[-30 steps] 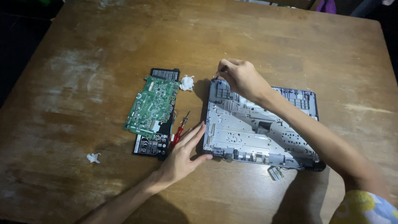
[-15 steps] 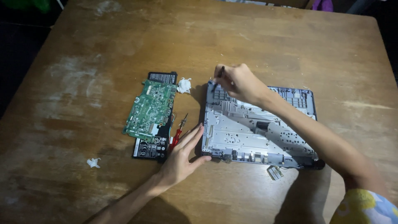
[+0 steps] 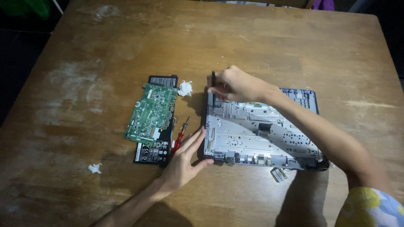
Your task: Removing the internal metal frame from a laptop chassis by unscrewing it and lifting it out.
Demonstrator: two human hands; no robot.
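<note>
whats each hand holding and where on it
The right hand pinches a thin dark tool by its lower part. The left hand holds nothing, flat against the laptop chassis edge.

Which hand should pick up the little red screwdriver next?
Probably the left hand. It lies flat on the table right beside the red screwdriver and holds nothing. The right hand is pinching a thin dark tool at the laptop chassis far corner.

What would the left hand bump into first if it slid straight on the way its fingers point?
Probably the grey metal laptop chassis: the left hand lies flat on the wooden table, fingertips pointing up-right at its near-left edge, seemingly almost touching.
</note>
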